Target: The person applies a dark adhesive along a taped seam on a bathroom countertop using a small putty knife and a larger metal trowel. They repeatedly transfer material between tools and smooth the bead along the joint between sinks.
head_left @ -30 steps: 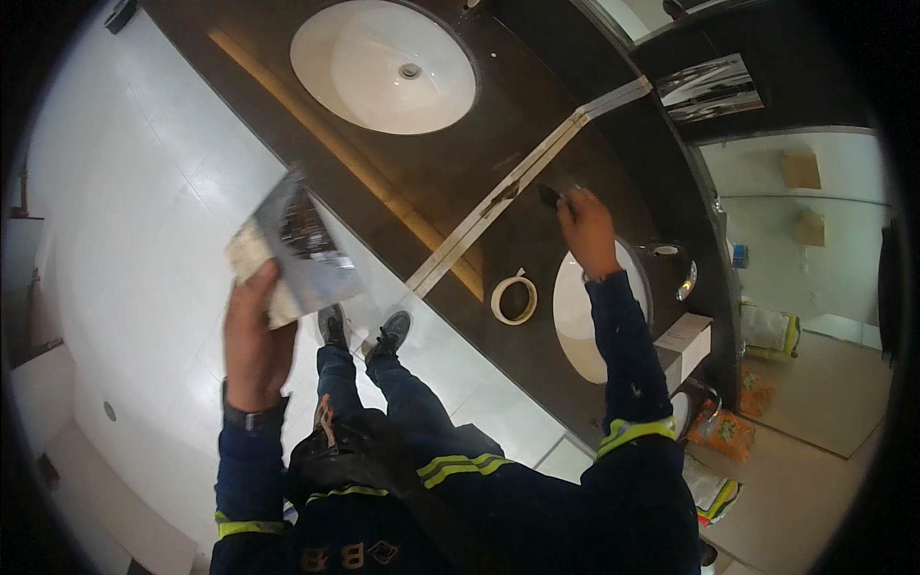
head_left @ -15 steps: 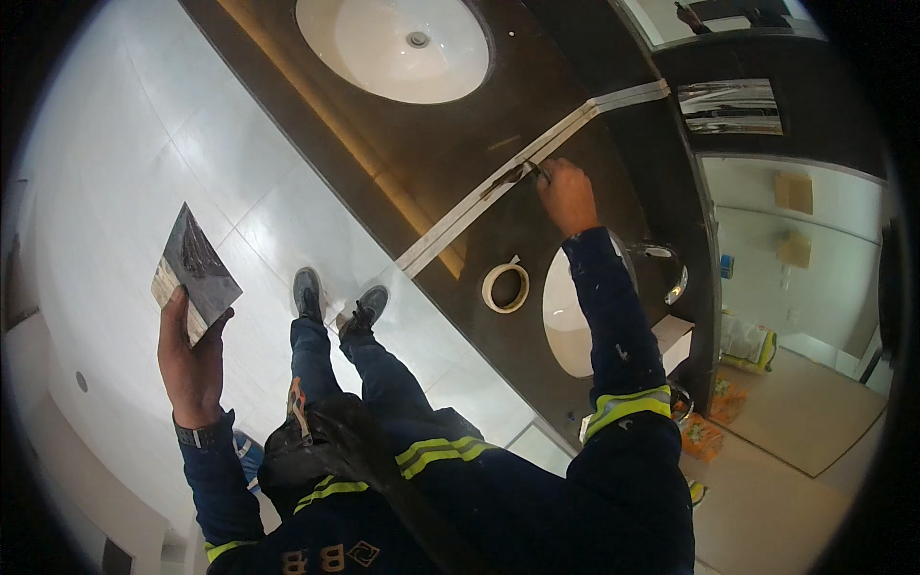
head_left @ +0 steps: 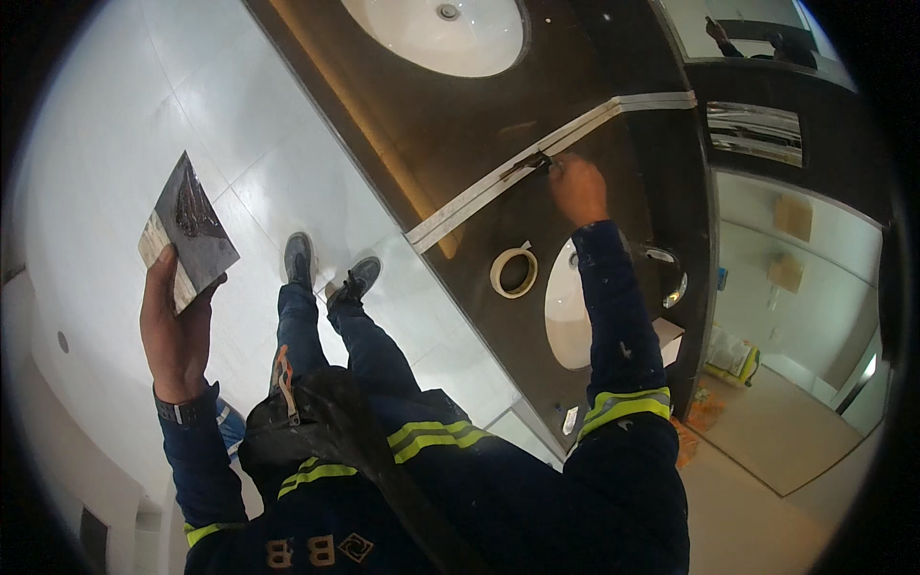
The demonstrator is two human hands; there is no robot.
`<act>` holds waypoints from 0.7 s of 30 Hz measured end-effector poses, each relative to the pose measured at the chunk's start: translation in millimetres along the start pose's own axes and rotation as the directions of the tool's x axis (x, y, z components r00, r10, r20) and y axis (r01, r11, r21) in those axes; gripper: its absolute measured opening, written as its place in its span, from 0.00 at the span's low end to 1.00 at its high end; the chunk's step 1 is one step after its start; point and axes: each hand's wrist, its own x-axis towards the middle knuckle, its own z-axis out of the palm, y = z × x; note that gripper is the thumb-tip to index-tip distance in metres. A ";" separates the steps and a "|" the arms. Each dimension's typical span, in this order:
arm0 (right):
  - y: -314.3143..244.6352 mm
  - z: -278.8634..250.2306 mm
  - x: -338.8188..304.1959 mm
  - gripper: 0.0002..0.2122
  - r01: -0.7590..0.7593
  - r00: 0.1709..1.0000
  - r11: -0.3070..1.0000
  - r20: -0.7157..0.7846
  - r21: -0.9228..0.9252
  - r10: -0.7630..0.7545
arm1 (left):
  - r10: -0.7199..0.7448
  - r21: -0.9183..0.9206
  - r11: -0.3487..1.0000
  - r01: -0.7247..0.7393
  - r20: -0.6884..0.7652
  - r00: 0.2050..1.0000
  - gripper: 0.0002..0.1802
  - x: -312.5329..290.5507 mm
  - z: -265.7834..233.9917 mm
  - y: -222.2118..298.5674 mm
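My left hand (head_left: pixel 177 335) grips the lower edge of a square grey plate (head_left: pixel 199 230), held over the floor. A dark, glossy paste (head_left: pixel 196 206) is smeared on the plate, and its near left part is pale. My right hand (head_left: pixel 580 190) is closed around a small spatula (head_left: pixel 546 160), mostly hidden by the fingers. Its tip is at the seam between two pale strips of masking tape (head_left: pixel 460 213) that cross the dark countertop (head_left: pixel 479 125). Dark paste (head_left: pixel 520 170) lies along the seam beside the tip. A masking tape roll (head_left: pixel 495 273) rests on the counter, nearer me.
One white basin (head_left: pixel 436 38) is at the far side; another basin (head_left: pixel 565 321) lies partly under my right forearm, beside a chrome tap (head_left: pixel 676 287). Mirrors (head_left: pixel 791 316) line the right wall. My shoes (head_left: pixel 356 280) stand on pale floor tiles left of the counter.
The whole view has shifted, with the counter appearing slightly more to the right. My right hand stays at the taped seam with the spatula; my left hand still holds the plate.
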 end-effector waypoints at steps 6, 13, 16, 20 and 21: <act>-9.8 -2.7 -5.5 0.11 0.058 0.996 0.998 0.062 -0.004 -0.058 | -0.107 -0.197 0.975 0.102 -0.014 0.994 0.27 6.6 -2.7 1.2; -23.5 -2.1 -16.0 0.10 0.083 0.994 0.995 0.070 0.053 -0.087 | -0.133 -0.201 0.972 0.124 -0.035 0.990 0.28 8.0 -3.2 1.1; -32.9 -5.7 -20.5 0.10 0.089 0.993 0.995 0.079 0.045 -0.093 | -0.125 -0.190 0.975 0.117 -0.032 0.992 0.29 8.8 -3.6 1.2; -37.0 -5.0 -29.0 0.10 0.145 0.987 0.989 0.066 0.000 -0.145 | -0.123 -0.190 0.975 0.116 -0.024 0.992 0.29 10.7 -6.1 -1.6; -42.1 -6.0 -31.2 0.10 0.151 0.987 0.989 0.062 -0.003 -0.150 | -0.123 -0.191 0.975 0.115 -0.028 0.992 0.29 10.7 -6.9 -2.2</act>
